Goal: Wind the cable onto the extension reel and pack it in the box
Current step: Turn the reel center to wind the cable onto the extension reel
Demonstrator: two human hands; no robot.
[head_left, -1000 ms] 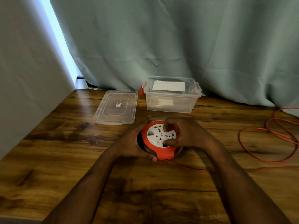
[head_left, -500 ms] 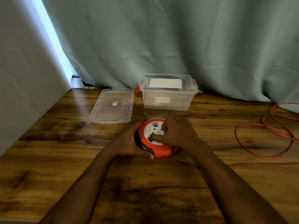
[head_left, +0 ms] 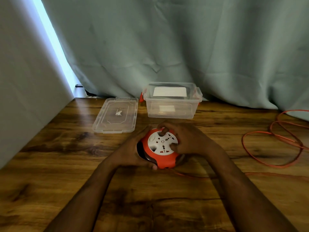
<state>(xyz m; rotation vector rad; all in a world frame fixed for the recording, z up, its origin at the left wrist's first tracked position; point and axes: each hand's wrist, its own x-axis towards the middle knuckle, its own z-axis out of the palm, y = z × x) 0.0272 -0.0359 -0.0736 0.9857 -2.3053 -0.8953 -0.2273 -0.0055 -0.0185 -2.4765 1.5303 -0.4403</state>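
Observation:
An orange extension reel (head_left: pixel 164 160) with a white socket face lies flat on the wooden table (head_left: pixel 50 164). My left hand (head_left: pixel 132 151) cups its left side and holds it. Over the white face rests my right hand (head_left: pixel 185 139), with fingertips pressed into the disc's recesses. The orange cable (head_left: pixel 274 148) leaves the reel at the front right and lies in loose loops at the table's right. A clear plastic box (head_left: pixel 172 104) stands open just behind the reel, with a white label inside.
The clear lid (head_left: pixel 117 114) lies flat to the left of the box. A teal curtain (head_left: pixel 167 47) hangs behind the table and a pale wall (head_left: pixel 20 81) closes the left side.
My right hand's fingers have shifted around the white face, turning it. The cable loops on the right look slightly different. The left hand stays on the reel.

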